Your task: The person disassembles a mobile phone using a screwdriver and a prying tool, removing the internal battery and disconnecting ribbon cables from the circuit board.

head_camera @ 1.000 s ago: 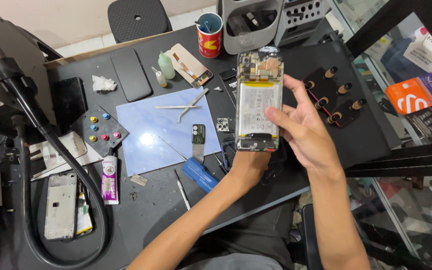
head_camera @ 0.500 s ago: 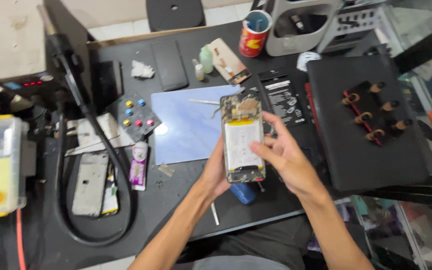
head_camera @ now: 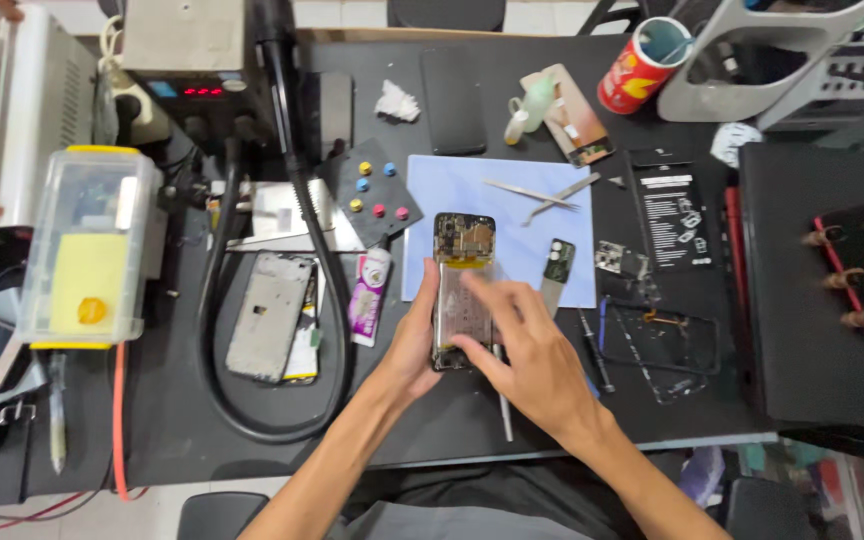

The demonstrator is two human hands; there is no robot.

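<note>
An opened phone [head_camera: 462,262] with its back off, circuit board at the far end and battery below, lies just above the table's front middle. My left hand [head_camera: 414,345] grips its left edge and lower end. My right hand [head_camera: 527,345] rests over the battery, fingers spread across the phone's lower half. The phone overlaps the near edge of a pale blue work mat [head_camera: 497,220]. Two tweezers [head_camera: 542,195] lie on the mat's far side, and a small circuit board [head_camera: 557,262] lies right of the phone.
Another stripped phone [head_camera: 270,315] and a small tube [head_camera: 367,295] lie left of my hands. A black hose [head_camera: 307,260] loops from a station [head_camera: 187,50] at the back left. A black frame [head_camera: 667,340], a red can [head_camera: 642,65] and a black box [head_camera: 822,280] stand on the right.
The phone has come down from held upright in the air to low over the mat's near edge. My right hand now lies over its battery. The view has swung left.
</note>
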